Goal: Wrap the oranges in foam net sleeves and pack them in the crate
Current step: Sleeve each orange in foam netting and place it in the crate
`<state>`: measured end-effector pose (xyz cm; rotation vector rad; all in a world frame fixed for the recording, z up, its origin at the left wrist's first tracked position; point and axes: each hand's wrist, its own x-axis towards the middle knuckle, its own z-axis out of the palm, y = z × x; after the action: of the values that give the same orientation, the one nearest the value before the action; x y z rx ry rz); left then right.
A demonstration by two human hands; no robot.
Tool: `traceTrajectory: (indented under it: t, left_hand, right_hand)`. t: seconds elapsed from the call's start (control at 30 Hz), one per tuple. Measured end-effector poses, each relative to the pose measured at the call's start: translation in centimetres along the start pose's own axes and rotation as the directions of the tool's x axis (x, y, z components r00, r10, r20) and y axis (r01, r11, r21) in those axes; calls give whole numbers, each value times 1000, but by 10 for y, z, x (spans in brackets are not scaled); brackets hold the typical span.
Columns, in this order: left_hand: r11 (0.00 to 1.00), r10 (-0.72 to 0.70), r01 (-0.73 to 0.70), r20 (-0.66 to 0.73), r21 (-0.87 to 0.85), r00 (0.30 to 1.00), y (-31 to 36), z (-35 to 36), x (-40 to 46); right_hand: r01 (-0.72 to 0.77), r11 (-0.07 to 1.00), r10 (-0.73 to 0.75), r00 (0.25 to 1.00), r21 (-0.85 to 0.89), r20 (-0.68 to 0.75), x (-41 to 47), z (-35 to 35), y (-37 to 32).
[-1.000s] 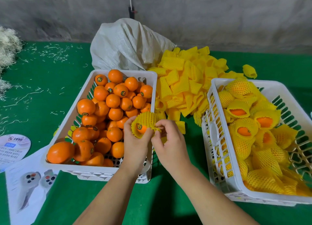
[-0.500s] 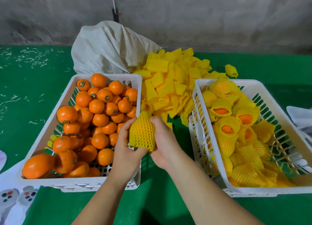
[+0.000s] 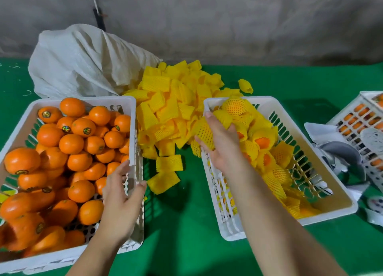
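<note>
Right hand (image 3: 222,146) grips sleeved orange (image 3: 204,133) over crate (image 3: 323,214) — left hand (image 3: 122,201) empty.

My left hand (image 3: 120,201) hangs with fingers loosely spread and relaxed, palm turned inward, gripping nothing. My left forearm comes up from the lower edge. My right hand (image 3: 220,145) is stretched further forward, fingers curled round a wrapped orange (image 3: 204,131). My right forearm runs long and bare from the lower right corner.

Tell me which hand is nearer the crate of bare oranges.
Left. The left hand hovers over the near right rim of the crate of bare oranges; the right hand holds a sleeved orange at the other crate.
</note>
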<state>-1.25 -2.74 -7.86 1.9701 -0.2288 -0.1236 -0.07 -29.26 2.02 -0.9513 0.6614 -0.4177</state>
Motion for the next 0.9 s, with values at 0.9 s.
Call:
traceTrajectory:
  t: [0.9]
  left_hand:
    - [982,-180,181,27,-62,983,-22,10,21]
  right_hand:
    - [345,-308,-181,894,-887,411,61,-158,-10]
